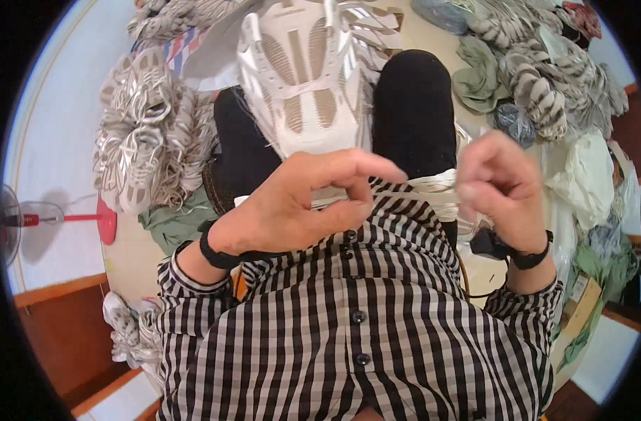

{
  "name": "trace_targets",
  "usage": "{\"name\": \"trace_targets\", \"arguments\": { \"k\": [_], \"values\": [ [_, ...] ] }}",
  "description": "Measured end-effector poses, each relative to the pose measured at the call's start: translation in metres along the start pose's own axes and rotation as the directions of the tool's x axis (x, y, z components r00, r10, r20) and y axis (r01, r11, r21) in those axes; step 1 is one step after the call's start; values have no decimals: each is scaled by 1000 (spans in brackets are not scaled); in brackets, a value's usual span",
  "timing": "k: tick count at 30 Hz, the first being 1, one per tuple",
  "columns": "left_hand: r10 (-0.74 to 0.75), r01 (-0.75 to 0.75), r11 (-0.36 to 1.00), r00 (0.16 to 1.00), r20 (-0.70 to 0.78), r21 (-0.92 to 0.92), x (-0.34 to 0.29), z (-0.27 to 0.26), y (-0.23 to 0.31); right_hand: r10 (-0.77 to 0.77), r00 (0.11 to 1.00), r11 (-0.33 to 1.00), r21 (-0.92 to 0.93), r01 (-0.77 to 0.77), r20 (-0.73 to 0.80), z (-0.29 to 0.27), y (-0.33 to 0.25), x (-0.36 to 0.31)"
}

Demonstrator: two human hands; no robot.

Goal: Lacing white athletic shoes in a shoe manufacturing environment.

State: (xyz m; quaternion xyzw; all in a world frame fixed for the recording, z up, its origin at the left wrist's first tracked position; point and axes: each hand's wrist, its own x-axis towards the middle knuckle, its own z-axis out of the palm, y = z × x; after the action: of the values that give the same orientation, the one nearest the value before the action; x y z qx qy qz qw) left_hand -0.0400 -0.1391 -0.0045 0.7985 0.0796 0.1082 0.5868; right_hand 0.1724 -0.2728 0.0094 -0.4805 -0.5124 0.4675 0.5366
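Where the black-clad knees (413, 105) rise toward the upper centre, a white-and-beige shoe upper (290, 81) lies between them, its near end overlapped by the left hand (306, 200). This hand is partly curled, index finger extended and thumb set apart from its tip; whether a thread is pinched cannot be told. The right hand (499, 186), well apart from it, has its fingers bent toward the thumb; blur conceals whether anything is gripped. At right, a crumpled, whitish plastic bag (580, 175) has indistinct contents; a cardboard box (581, 305) lies lower down, beside green cloth (618, 270), its inside not visible. Around the wearer, a pale surface (127, 263) bears laced shoe uppers (141, 133) heaped at left and grey-and-beige bundles (538, 91) at upper right. A red stand (107, 217) is near its left edge, before a white wall (61, 105). The upper frame edge cuts off the far end of the shoe upper; pale strips (436, 184) across the lap are partly hidden, and the fisheye's dark rim crops the room on both sides.
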Motion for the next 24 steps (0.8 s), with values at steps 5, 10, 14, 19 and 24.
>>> {"name": "trace_targets", "arguments": {
  "k": [5,10,14,19,24],
  "values": [
    [322,-256,915,928,-185,312,-16,-8,-8,-12,999,996,85,9,33,8,-13,-3],
    [516,-516,856,856,-15,-6,-10,27,3,-126,992,976,-178,126,10,22,-34,3],
    [371,-407,905,898,-236,-126,-52,21,10,-123,992,941,-317,116,-4,20,-59,13],
    [300,-303,952,905,-301,36,-138,20,16,-211,977,941,-262,214,41,17,-71,2],
    [111,-158,983,913,-393,-91,-162,2,4,-201,978,978,40,203,-46,-36,-67,21]
  ]
}}
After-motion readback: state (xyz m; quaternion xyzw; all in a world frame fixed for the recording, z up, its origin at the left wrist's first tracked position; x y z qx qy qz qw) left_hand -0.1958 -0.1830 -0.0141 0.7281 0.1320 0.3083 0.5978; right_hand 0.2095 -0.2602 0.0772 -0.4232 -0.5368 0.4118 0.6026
